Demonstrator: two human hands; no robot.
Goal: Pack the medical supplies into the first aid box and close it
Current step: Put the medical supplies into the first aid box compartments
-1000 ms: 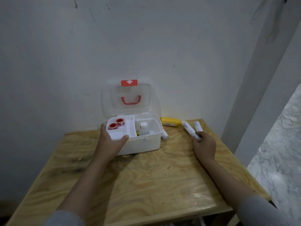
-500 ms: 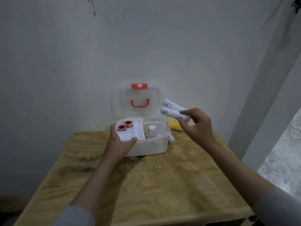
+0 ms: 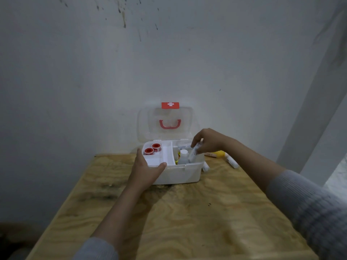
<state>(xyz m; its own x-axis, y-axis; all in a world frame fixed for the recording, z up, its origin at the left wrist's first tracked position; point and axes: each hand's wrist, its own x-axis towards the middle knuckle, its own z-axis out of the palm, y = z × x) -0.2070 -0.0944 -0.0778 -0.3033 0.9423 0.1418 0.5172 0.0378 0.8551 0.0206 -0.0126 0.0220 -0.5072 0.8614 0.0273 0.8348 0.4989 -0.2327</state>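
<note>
Right hand (image 3: 208, 140) is over the first aid box (image 3: 180, 173), its grip closed around a white bandage roll (image 3: 193, 153) that tilts down into the box's right compartment. Left hand (image 3: 145, 170) clamps the box's front left corner, thumb hooked over the rim, fingers against the left wall. Inside the box, a small white bottle (image 3: 183, 156) stands just left of the tilted roll, and two red tape rolls (image 3: 152, 148) sit in the tray on the left side. The clear lid (image 3: 166, 122) stands open behind the box, against the wall. Right of the box, on the wooden counter (image 3: 187, 212), lie a yellow tube (image 3: 218, 153) and more white rolls (image 3: 231, 162), one touching the box's right wall.
</note>
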